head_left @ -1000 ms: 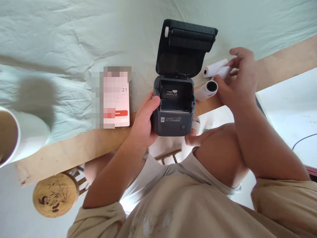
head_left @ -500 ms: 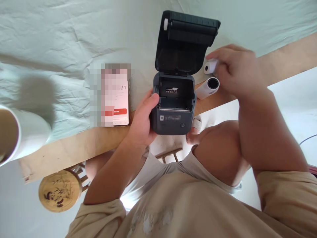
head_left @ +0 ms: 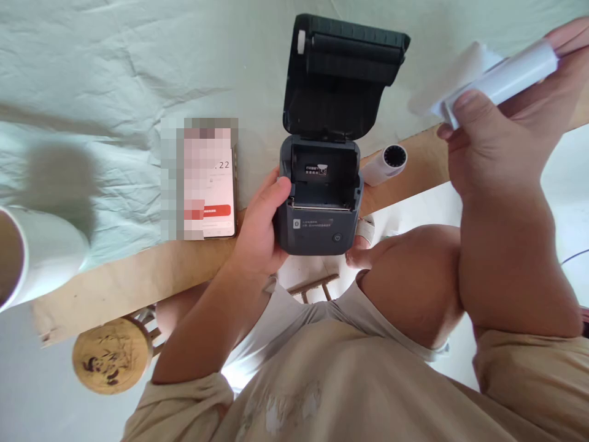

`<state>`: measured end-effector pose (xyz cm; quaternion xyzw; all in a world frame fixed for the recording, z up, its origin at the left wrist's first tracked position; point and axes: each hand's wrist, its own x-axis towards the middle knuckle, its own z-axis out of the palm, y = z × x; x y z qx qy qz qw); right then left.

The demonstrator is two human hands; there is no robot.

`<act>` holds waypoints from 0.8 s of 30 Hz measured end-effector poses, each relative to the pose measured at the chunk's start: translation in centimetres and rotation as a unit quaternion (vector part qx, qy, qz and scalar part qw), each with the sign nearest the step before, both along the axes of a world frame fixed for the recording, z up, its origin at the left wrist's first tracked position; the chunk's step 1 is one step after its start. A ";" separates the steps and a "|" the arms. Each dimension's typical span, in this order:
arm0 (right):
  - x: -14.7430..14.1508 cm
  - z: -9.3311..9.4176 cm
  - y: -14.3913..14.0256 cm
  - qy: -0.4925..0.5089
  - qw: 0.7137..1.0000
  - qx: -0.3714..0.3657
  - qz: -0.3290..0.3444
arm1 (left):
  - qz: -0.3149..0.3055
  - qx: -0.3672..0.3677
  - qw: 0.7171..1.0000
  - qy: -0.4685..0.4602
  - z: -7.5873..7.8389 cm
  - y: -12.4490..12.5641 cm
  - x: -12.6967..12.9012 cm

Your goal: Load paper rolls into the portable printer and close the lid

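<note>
Left hand grips the small dark thermal printer at the near edge of the worktop, thumb lying along the printer's left side wall, the other fingers wrapped under or behind it where I can't see them. The printer's lid is flipped up and back toward 12 o'clock, and the paper bay is open with a small label showing inside.

Right hand is raised off the worktop at about 2 o'clock from the printer, well apart from it. Its fingers pinch a white paper roll, thumb on the near side and fingertips at the far end. The roll is tilted, with a loose flap of paper sticking out on its left; that part is blurred.

A second paper roll lies on the worktop just beside the printer at 3 o'clock, end face toward me, no hand touching it.

At 9 o'clock from the printer a phone lies flat, screen lit, mostly blurred out, close to my left hand but apart from it. A wrinkled pale cloth covers the far worktop. A big white roll sits at the far left edge. A round wooden stool stands below the worktop edge at 7 o'clock.
</note>
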<state>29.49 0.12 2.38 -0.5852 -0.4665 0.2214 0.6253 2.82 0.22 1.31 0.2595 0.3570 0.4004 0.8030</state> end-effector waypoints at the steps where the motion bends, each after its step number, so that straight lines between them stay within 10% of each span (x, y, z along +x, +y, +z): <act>1: 0.0 -0.1 0.1 0.035 0.999 -0.012 0.006 | 0.003 0.002 1.000 -0.003 0.0 0.0 0.0; 8: 0.8 -2.1 0.9 0.127 0.980 -0.155 0.013 | -0.014 0.004 1.000 0.004 0.1 0.1 0.0; 13: 0.9 -1.9 -0.4 -0.125 0.986 -0.098 -0.054 | -0.016 -0.004 1.000 -0.022 0.0 0.0 -0.1; 17: 0.8 -1.5 -1.2 -0.387 0.901 -0.188 -0.059 | -0.013 -0.001 1.000 -0.018 -0.1 -0.1 -0.1; 24: 0.7 -1.4 -1.3 -0.374 0.902 -0.212 -0.035 | -0.011 -0.006 1.000 -0.016 0.0 -0.2 -0.1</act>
